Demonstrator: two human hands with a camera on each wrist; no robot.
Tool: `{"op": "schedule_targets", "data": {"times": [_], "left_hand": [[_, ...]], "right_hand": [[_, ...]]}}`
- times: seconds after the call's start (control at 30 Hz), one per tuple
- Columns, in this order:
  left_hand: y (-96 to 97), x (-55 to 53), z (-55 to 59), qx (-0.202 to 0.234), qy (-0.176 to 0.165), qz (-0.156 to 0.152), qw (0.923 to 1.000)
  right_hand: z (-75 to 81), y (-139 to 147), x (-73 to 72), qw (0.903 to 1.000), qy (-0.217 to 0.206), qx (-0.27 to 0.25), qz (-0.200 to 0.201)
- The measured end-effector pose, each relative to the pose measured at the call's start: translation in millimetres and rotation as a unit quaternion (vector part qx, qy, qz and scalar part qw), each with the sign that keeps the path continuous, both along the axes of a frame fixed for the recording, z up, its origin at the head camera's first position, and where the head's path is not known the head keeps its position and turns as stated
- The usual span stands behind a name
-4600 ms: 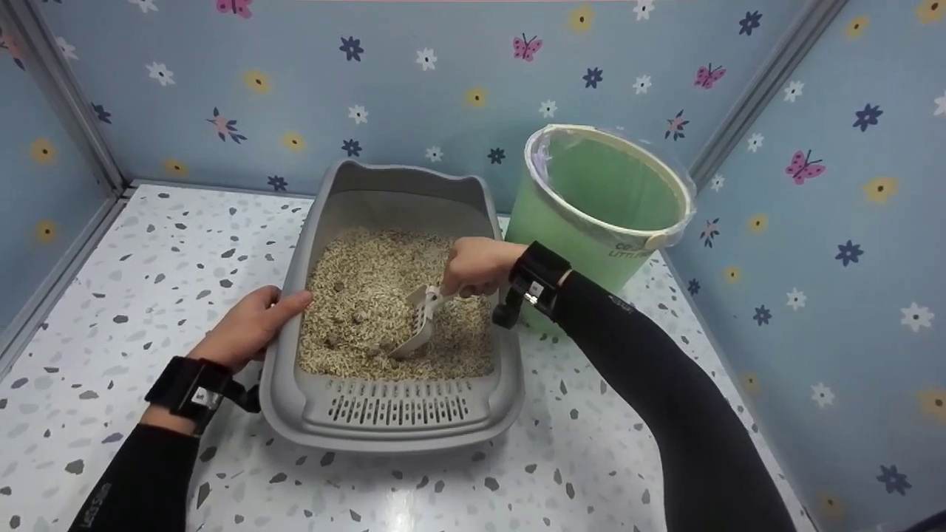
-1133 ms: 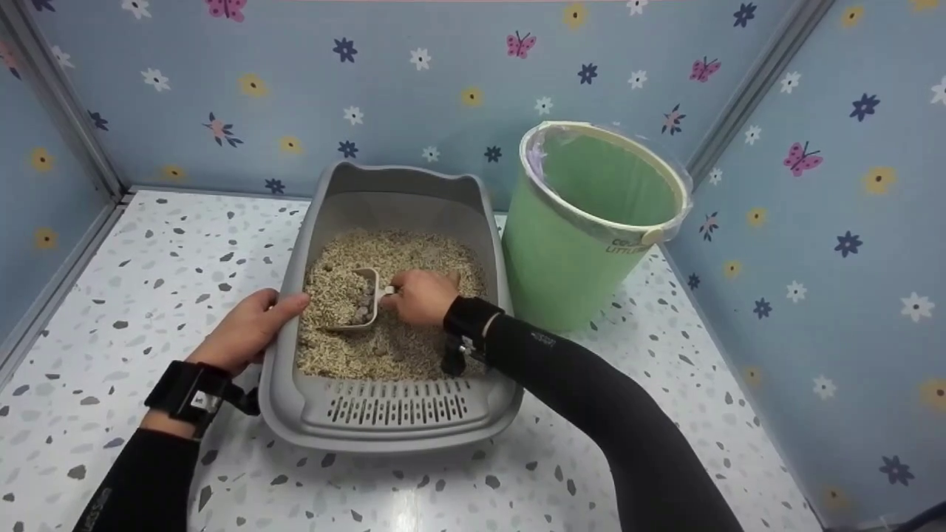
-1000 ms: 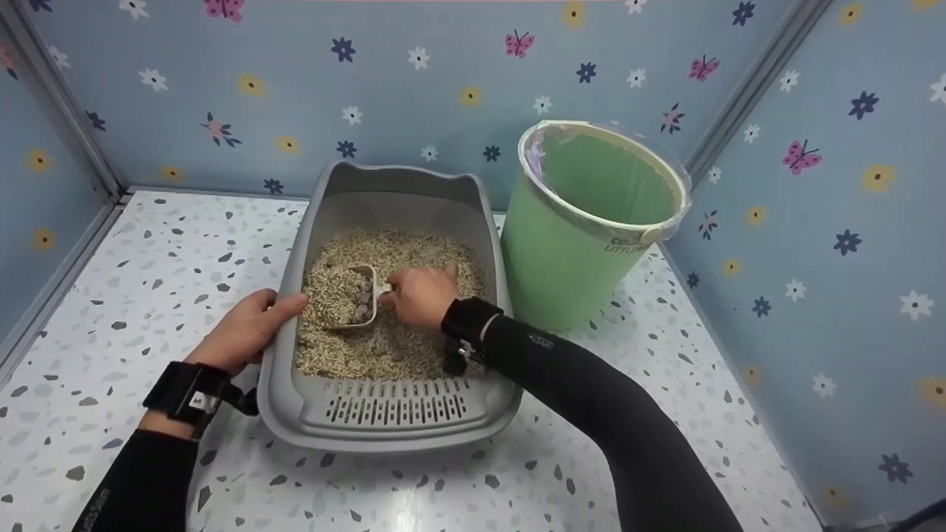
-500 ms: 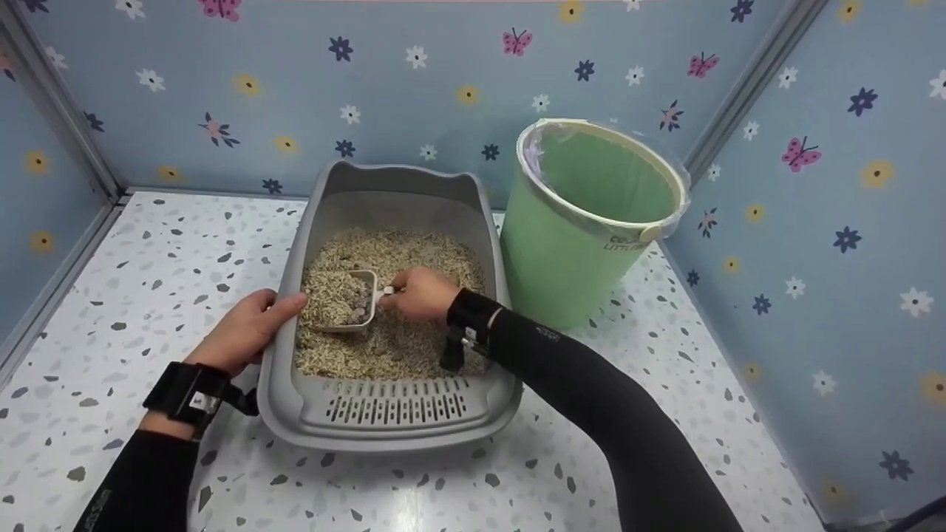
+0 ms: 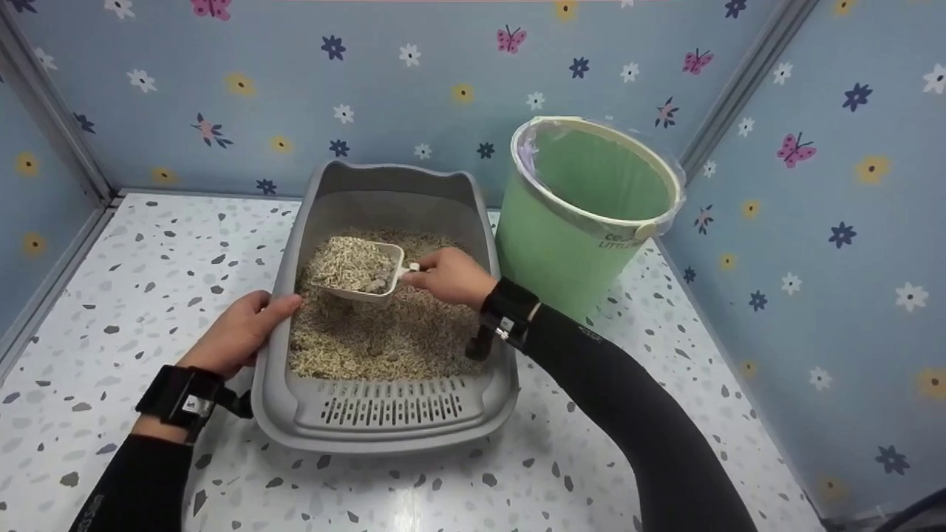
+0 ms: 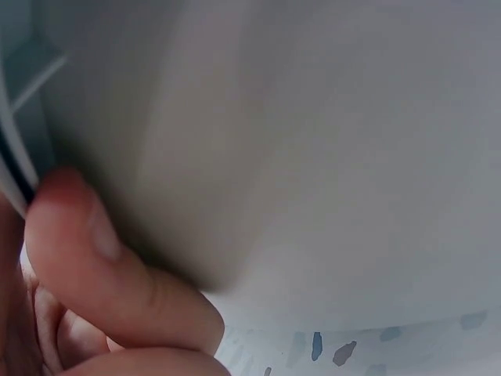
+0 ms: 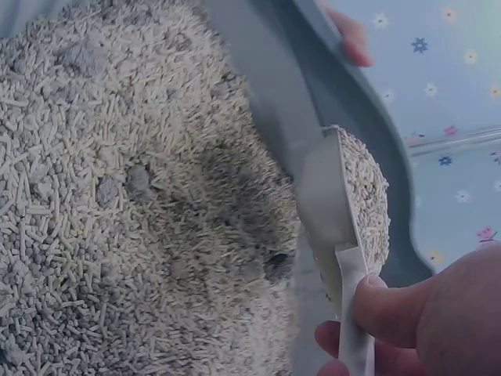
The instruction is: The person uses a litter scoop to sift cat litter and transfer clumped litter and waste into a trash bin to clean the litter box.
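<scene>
My right hand (image 5: 454, 278) grips the handle of a pale litter scoop (image 7: 325, 192), thumb along it in the right wrist view. Heaped with pellet litter and a few grey clumps, the scoop hangs over the grey litter box (image 5: 384, 437), above the litter (image 5: 384, 358). Several grey clumps show in the litter below, in the right wrist view. At the box's left side my left hand (image 5: 235, 334) holds the rim, thumb on top. A curled finger (image 6: 117, 274) hooks beneath that rim in the left wrist view.
A green bin (image 5: 550, 247) with a clear liner stands just right of the box, its mouth higher than the box rim. Flower-patterned wall panels (image 5: 399, 96) close off the back and sides. The speckled tabletop (image 5: 133, 295) lies under everything.
My right hand has raised the loaded scoop out of the litter and drawn it slightly rightward and back. Earlier it dug near the middle, then the left. My left hand kept its hold.
</scene>
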State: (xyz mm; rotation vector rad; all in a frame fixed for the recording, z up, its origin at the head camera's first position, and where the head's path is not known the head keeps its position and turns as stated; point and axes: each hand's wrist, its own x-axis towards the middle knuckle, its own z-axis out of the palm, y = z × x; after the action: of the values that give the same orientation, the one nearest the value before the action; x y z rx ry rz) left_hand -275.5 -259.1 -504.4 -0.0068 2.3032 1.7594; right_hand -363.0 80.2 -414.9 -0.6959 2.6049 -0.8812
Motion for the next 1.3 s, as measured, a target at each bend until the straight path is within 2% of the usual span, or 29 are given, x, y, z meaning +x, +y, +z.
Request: {"op": "schedule_targets", "data": {"times": [0.27,0.57,0.77,1.1,1.3], "left_hand": [[-2.5,2.2,-2.3,-0.006,0.003,-0.002,1.0000],[-4.6,3.8,-5.2,0.005,0.004,0.003,1.0000],[-4.0,2.4,-4.8,0.007,0.004,0.002,1.0000],[-2.1,-0.5,-2.7,-0.002,0.011,0.001,0.9999],[-1.4,-1.6,-0.8,0.000,0.010,-0.002,0.9999]], "right_hand": [[19.0,9,12.9,0.9989,0.020,-0.042,-0.006],[35.6,22,19.7,0.9950,0.009,-0.092,-0.038],[41.5,35,19.9,0.9959,0.022,-0.080,-0.036],[39.0,70,10.9,0.9969,0.028,-0.074,-0.005],[47.3,81,10.9,0.9971,0.037,-0.066,-0.008]]}}
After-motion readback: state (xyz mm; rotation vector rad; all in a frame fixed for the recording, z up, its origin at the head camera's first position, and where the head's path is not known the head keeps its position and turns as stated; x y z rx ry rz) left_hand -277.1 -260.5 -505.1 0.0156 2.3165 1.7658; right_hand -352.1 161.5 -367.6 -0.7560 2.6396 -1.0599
